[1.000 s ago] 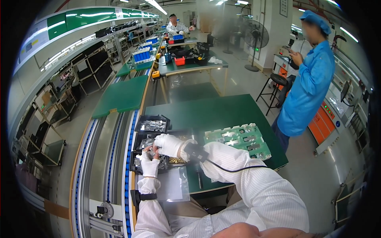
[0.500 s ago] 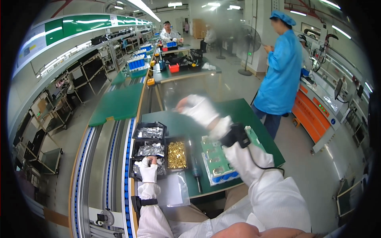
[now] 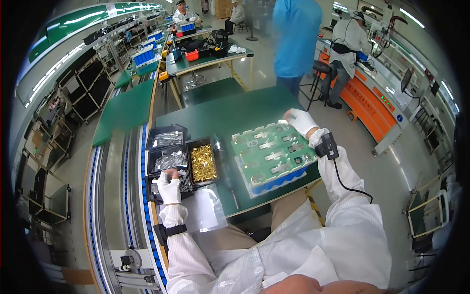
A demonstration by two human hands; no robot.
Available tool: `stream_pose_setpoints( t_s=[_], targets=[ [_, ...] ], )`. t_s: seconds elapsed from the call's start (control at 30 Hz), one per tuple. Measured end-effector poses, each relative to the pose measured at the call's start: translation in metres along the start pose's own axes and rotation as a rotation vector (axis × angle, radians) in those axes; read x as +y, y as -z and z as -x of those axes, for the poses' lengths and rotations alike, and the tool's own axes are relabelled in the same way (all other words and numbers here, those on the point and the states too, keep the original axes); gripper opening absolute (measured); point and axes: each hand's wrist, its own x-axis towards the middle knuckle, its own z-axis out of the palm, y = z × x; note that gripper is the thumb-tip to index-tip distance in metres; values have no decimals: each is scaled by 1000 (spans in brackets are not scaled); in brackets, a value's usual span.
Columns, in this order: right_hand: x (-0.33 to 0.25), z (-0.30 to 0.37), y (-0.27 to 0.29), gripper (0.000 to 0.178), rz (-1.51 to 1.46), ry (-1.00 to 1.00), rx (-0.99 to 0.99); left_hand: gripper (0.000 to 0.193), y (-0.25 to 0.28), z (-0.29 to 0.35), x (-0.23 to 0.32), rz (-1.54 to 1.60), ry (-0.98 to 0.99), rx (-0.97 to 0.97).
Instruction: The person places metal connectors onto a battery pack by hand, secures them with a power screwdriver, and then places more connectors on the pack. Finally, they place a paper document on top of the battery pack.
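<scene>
My left hand (image 3: 169, 190), in a white fingerless glove, reaches into the nearest black bin (image 3: 152, 190) among silver metal pieces (image 3: 185, 182). Its fingertips are curled together, and whatever they pinch is too small to name. My right hand (image 3: 300, 121), gloved the same way, is at the far right corner of a battery pack (image 3: 276, 154) with a green top plate and blue sides. Its fingers are bent inward beside the plate's edge; anything within them is hidden. Silver tabs (image 3: 274, 155) lie in several openings of the plate.
Two more black bins of metal parts (image 3: 166, 139) and a bin of brass-coloured pieces (image 3: 203, 164) adjoin the left hand's bin. A powered screwdriver (image 3: 223, 159) lies beside the pack. A clear plastic bag (image 3: 208, 210) lies in front. Left runs a roller conveyor (image 3: 112, 196); a blue-clad person (image 3: 296, 44) stands beyond.
My right hand has come from above the far part of the table to the pack's far right corner. My left hand stays in the bin. The whole view has shifted.
</scene>
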Motion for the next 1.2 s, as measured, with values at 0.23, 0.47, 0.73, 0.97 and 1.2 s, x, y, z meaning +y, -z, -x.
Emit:
stream_pose_setpoints(
  t_s=[0.23,0.47,0.73,0.97,1.2],
  targets=[
    [-2,12,-5,8,-40,11,-113,7,-12,17,34,50,54,-53],
    [10,27,5,23,350,416,-75,12,-25,31,28,198,167,-265],
    [-93,130,-35,22,-118,470,-68,10,-44,59,60,315,194,-442],
    [-111,186,-67,14,-221,460,46,8,-89,134,143,425,310,-538],
    [-86,164,-13,10,-418,177,-55,15,-103,152,146,312,290,-594]
  ],
)
